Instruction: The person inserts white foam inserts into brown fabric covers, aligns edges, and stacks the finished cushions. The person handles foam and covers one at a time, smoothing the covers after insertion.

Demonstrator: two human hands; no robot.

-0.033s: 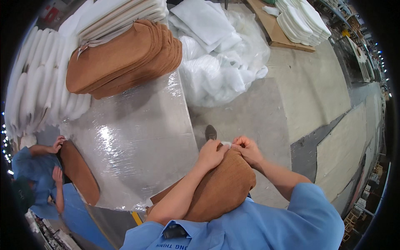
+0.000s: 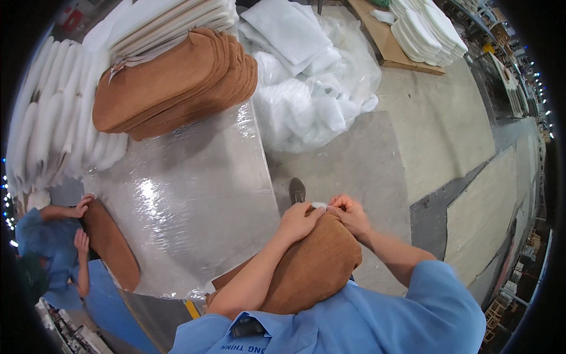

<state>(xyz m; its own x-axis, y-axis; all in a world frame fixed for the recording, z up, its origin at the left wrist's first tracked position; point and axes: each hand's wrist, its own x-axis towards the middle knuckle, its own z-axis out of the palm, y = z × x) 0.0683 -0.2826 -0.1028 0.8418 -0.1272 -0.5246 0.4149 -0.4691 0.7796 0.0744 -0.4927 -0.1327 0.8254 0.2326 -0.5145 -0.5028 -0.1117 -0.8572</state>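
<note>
A brown fabric cushion cover (image 2: 309, 265) rests against my front, filled out and rounded at its right side. My left hand (image 2: 299, 220) pinches its far end, thumb and fingers closed. A small bit of white padding (image 2: 319, 205) pokes out between my hands there. Just right of it, my right hand (image 2: 349, 216) is closed on the cover's edge, fingertips pressed together. My left forearm lies across the cover and hides part of it.
On the plastic-wrapped table (image 2: 194, 194) lies a stack of brown covers (image 2: 171, 82), with white padding slabs (image 2: 53, 112) beside it. A co-worker (image 2: 50, 248) handles another brown piece (image 2: 111, 242) at left. Clear plastic bags with white filling (image 2: 312, 106) lie ahead; more white pads (image 2: 424, 32) sit at far right.
The white padding shows slightly less between my fingers. My hands otherwise keep almost the same place and grip on the cover.
</note>
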